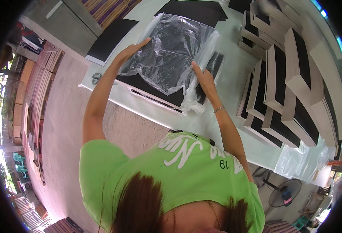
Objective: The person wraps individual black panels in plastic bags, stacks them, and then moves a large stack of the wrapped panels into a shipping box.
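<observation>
A clear plastic bag (171, 46) with a flat black panel or box in it lies in front of me on the pale table. At its left edge, my left hand (134, 49) is closed on the plastic, with one finger showing on top. My right hand (205, 79) pinches the crinkled right side of the bag, whose loose plastic hangs toward the near edge. Beneath it lies a black-topped flat piece (139, 84) with a light side. Another dark, plastic-covered piece (213, 70) shows just right of my right hand.
Stacked light boxes with black faces (274, 77) fill the table's right side. Scissors (96, 78) rest at the left corner, near a black sheet (114, 38). More black sheets (194, 9) lie at the back. Clear plastic (295, 161) drapes over the near right; a fan (285, 194) stands below.
</observation>
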A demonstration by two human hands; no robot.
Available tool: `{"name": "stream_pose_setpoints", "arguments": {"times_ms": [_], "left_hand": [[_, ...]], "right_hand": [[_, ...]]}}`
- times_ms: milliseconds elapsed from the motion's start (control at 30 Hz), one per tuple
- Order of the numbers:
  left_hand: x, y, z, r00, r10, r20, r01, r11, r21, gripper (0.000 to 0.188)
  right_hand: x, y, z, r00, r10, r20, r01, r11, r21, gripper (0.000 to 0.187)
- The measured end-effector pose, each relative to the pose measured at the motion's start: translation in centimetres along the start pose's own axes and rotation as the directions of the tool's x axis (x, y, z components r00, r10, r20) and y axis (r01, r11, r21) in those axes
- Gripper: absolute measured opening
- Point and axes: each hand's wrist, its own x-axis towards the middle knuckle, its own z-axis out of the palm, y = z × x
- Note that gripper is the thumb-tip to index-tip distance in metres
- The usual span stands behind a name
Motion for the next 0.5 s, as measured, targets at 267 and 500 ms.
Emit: {"name": "stream_pose_setpoints", "arguments": {"times_ms": [267,500], "left_hand": [[-1.1,0.9,-0.2,0.985,0.032,-0.171,0.033,0.929,0.368,0.108],[-1.2,-0.2,-0.4,0.979,0.095,-0.18,0.002,0.881,0.473,0.102]], "right_hand": [[0.5,0.2,-0.5,0.999,-0.013,0.053,0.019,0.995,-0.1,0.072],[0.7,-1.0,-1.0,0.973,0.095,0.209,-0.061,0.985,-0.164,0.079]]}}
